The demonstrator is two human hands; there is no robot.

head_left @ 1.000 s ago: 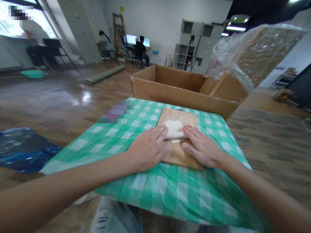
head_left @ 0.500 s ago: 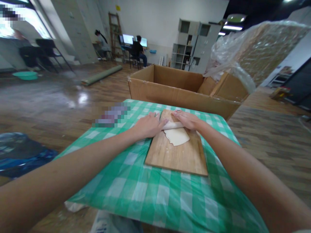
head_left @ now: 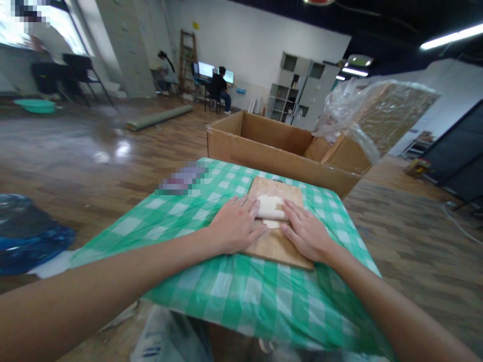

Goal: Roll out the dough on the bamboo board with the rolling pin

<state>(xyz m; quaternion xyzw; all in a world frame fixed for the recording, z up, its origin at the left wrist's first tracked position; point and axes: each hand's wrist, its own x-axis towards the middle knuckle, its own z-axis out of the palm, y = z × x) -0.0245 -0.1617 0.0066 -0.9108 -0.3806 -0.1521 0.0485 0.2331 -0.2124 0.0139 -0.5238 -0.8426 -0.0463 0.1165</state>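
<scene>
Dough (head_left: 266, 201), a pale, thin sheet, lies on the wooden board (head_left: 279, 246) atop the cloth-covered bench (head_left: 245, 291) at 12 o'clock, partly beneath a pale rolling pin (head_left: 270, 214) and showing on that pin's 12 and 6 o'clock sides. Left hand (head_left: 236, 225) at the pin's 8 o'clock and right hand (head_left: 307, 232) at its 4 o'clock both lie palm-down over the ends, fingers extended, neither clenched. Judged by appearance, the sheet should prove light, soft and prone to tearing or sticking, best lifted by a broad edge on spread fingers; the pin seems stiff, best handled at its ends.
</scene>
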